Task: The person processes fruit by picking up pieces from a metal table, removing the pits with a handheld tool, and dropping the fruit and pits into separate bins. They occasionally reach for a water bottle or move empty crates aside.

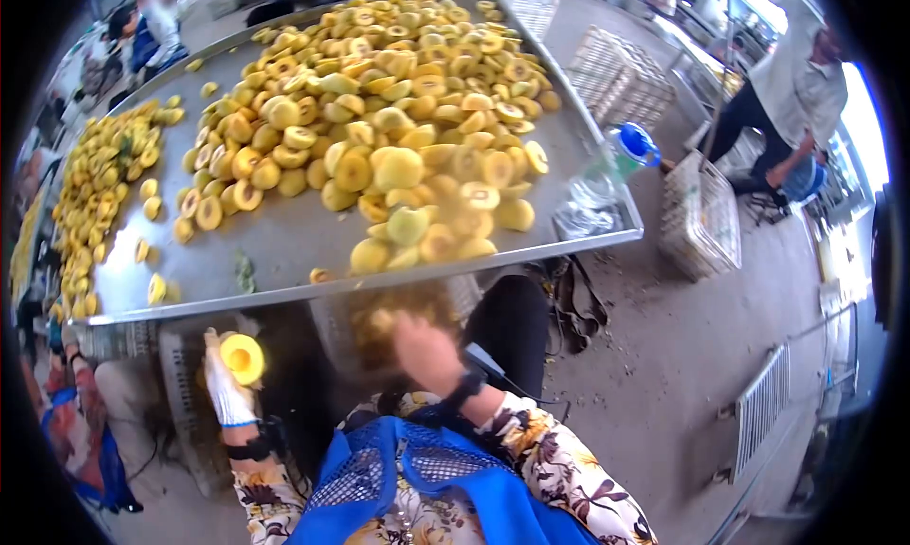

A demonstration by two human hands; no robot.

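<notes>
My left hand (pixel 227 379), in a white glove, is closed around a yellow peach half (pixel 243 358) with its cut face and round hollow turned up. It is just below the front edge of the metal table. My right hand (pixel 424 353) is bare and smeared by motion, in front of my lap. Beside its fingers is a blurred yellowish shape (pixel 382 320), over a crate (pixel 353 308) under the table edge. A big heap of peach halves (pixel 379 99) lies on the metal table (pixel 275 256), some cut side up.
A second pile of peach halves (pixel 104 180) lies along the table's left side. On the right corner are a clear plastic bag (pixel 588 213) and a blue-rimmed container (pixel 635 149). White crates (pixel 700 218) stand on the floor at right, near a person (pixel 791 90).
</notes>
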